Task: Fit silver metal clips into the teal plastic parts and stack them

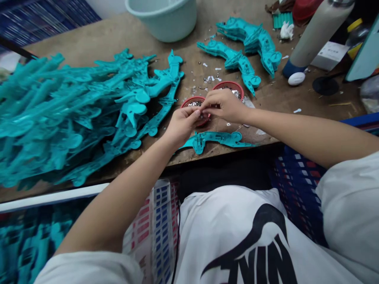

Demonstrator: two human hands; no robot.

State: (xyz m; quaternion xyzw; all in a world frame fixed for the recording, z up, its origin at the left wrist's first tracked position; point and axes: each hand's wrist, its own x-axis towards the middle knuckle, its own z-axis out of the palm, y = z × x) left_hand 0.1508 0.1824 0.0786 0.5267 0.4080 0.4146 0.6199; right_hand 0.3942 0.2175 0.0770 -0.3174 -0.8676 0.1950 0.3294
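Note:
My left hand (182, 126) and my right hand (222, 106) meet above two small red mesh baskets (189, 101), their fingertips pinched together on a small item that the fingers mostly hide. A second red basket (230, 86) sits just beyond my right hand, holding silvery bits. Under my wrists lies a teal moulded plastic piece (216, 138) on the wooden workbench (189, 67). To the left of my left hand rises a large heap of similar teal plastic pieces (74, 114).
Two more teal moulded pieces (237, 59) lie at the back of the bench among scattered silver and white scraps. A pale green plastic basin (162, 15) stands behind them, and a grey bottle (316, 35) lies at the right. Stacked plastic crates (299, 189) stand below the bench edge.

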